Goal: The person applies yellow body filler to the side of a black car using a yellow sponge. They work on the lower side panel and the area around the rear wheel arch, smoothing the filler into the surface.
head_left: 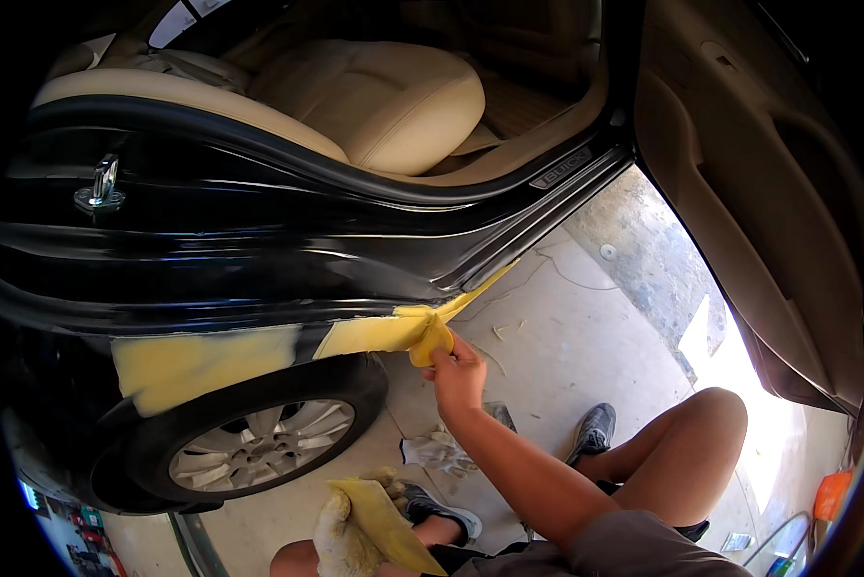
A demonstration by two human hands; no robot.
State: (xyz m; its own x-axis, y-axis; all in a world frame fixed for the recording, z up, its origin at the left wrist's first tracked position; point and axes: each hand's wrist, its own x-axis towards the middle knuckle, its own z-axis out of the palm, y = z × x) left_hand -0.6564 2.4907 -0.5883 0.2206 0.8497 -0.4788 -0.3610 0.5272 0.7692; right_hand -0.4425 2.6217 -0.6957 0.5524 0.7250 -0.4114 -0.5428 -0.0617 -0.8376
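My right hand [460,383] pinches a yellow, flat spreader [430,349] against the lower rear edge of a black car body [230,264]. Yellow filler [369,336] coats the panel beside the spreader and runs on in a strip along the sill. Another dull yellow patch [206,363] lies over the wheel arch, farther left. Down by my knee, my left hand [335,540], in a stained work glove, grips a flat board [384,519] smeared with yellow. Part of that hand's fingers is hidden behind the board.
The rear wheel [263,444] stands just below the panel. An open brown-lined car door [759,183] hangs at the right. A beige seat [374,96] shows inside. On the concrete floor [586,337] lie white gloves [438,452] and yellow scraps. An orange object [833,495] is far right.
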